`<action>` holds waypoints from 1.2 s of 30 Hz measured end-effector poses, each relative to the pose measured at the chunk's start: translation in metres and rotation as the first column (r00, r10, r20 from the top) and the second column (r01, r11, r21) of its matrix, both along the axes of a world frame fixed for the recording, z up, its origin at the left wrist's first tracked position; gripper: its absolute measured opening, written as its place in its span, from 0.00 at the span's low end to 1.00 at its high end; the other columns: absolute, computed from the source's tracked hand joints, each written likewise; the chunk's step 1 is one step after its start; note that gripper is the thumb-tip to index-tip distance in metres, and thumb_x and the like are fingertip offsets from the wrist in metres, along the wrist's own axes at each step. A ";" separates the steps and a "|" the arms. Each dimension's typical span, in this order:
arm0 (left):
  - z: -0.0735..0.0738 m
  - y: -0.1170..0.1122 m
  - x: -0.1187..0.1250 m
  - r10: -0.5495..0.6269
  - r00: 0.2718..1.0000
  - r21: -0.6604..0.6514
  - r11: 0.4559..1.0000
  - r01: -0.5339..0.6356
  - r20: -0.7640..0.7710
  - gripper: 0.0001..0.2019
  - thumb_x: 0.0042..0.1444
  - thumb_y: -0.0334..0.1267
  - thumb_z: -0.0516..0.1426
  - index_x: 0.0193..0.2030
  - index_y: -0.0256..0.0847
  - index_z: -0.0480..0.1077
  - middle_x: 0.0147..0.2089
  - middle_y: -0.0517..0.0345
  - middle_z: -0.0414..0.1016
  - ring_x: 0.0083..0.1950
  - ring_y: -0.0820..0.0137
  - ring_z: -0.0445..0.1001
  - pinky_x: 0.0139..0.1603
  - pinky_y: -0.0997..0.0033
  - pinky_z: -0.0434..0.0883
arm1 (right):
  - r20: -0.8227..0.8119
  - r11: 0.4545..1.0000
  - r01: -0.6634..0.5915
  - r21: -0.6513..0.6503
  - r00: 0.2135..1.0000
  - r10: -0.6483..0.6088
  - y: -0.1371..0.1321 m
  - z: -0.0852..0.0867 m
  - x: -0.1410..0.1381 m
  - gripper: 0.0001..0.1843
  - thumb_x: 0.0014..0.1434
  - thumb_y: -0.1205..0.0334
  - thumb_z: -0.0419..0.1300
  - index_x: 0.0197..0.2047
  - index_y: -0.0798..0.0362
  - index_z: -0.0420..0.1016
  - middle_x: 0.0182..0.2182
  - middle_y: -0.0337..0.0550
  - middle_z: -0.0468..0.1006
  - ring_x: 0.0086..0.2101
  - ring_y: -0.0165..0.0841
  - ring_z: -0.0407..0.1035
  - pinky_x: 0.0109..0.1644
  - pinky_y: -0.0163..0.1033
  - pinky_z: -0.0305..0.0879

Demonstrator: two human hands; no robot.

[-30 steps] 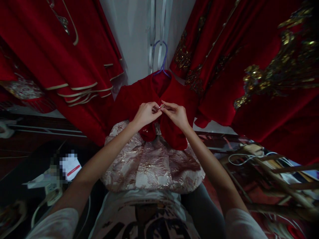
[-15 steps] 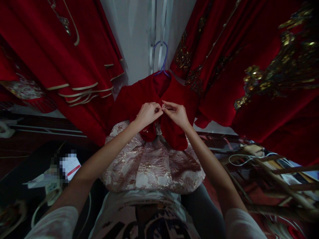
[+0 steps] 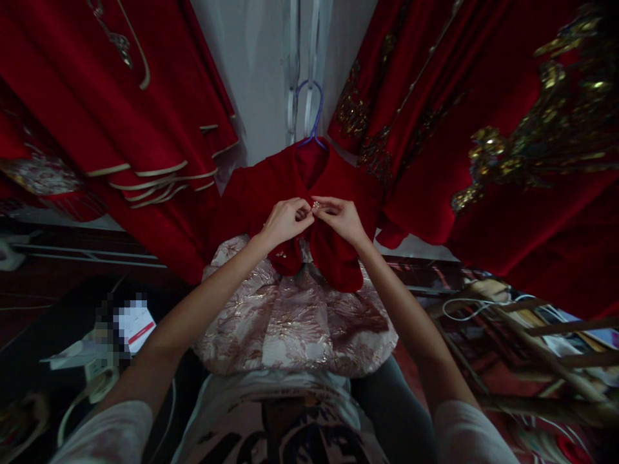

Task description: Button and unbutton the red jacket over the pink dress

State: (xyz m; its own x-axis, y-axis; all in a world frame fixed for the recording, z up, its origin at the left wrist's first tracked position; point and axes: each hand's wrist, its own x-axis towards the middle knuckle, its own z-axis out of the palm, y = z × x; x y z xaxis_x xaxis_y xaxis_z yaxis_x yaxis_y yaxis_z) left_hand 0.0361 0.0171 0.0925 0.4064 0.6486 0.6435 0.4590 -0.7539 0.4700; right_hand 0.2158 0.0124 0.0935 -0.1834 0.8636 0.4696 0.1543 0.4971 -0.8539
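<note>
A red velvet jacket (image 3: 261, 177) hangs in front of me on a purple hanger (image 3: 319, 111), over a shiny pink-and-white brocade skirt (image 3: 294, 325). My left hand (image 3: 289, 220) is closed in a pinch on the jacket's front edge, below the neck opening. Thumb and finger of my right hand (image 3: 344, 218) pinch a small sparkling beaded button (image 3: 316, 205) at the same spot, and both sets of fingertips nearly touch. Smaller shiny beads (image 3: 281, 254) show on the left lower front. Exactly what lies between the left fingertips is hidden.
Red garments with pale trim (image 3: 159, 122) hang to the left, and red garments with gold sequins (image 3: 488, 145) to the right. A power strip (image 3: 100, 380) with a cable lies at lower left. Wooden rungs (image 3: 556, 380) and a white cord stand at lower right.
Both hands keep their pinch at the jacket front, with only very slight finger motion. The whole view has shifted a little.
</note>
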 end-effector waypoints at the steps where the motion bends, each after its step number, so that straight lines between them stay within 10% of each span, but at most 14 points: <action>1: 0.001 0.000 -0.001 -0.009 1.000 -0.007 1.000 0.009 -0.007 0.05 0.54 0.35 0.57 0.35 0.37 0.72 0.34 0.56 0.75 0.31 0.74 0.74 0.34 0.75 0.72 | 0.000 1.000 -0.003 -0.010 1.000 0.003 0.000 0.001 0.001 0.24 0.49 0.59 0.67 0.50 0.59 0.78 0.40 0.50 0.82 0.39 0.37 0.78 0.51 0.45 0.74; 22: 0.014 -0.011 0.013 0.165 0.959 0.188 0.974 -0.123 -0.230 0.07 0.62 0.35 0.50 0.40 0.37 0.68 0.40 0.50 0.71 0.45 0.64 0.70 0.49 0.65 0.68 | -0.056 0.998 0.061 -0.019 0.997 -0.062 0.003 -0.007 -0.013 0.19 0.55 0.57 0.57 0.50 0.53 0.72 0.45 0.46 0.77 0.43 0.33 0.73 0.51 0.40 0.71; 30: -0.025 -0.016 0.017 0.124 0.945 -0.272 0.962 -0.039 0.304 0.12 0.65 0.39 0.45 0.45 0.40 0.68 0.47 0.51 0.75 0.49 0.69 0.73 0.53 0.66 0.70 | -0.066 0.993 0.021 -0.119 0.997 -0.029 -0.026 -0.050 -0.015 0.39 0.52 0.61 0.60 0.63 0.45 0.47 0.39 0.39 0.71 0.30 0.28 0.67 0.35 0.34 0.69; 36: -0.042 -0.024 0.021 0.175 0.822 -0.629 0.733 0.258 0.541 0.24 0.64 0.55 0.44 0.41 0.39 0.72 0.42 0.50 0.79 0.41 0.68 0.77 0.41 0.68 0.75 | -0.091 0.972 -0.058 -0.227 0.995 0.038 -0.043 -0.034 0.014 0.29 0.56 0.57 0.55 0.60 0.45 0.56 0.35 0.37 0.73 0.33 0.28 0.70 0.36 0.35 0.71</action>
State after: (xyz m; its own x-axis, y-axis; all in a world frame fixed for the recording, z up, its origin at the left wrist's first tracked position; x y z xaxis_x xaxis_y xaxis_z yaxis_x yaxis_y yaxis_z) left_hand 0.0567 -0.0071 0.0500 0.1758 0.9695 0.1707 -0.0555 -0.1634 0.9850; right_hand 0.2296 -0.0305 0.0591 -0.1947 0.9411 0.2765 0.0565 0.2922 -0.9547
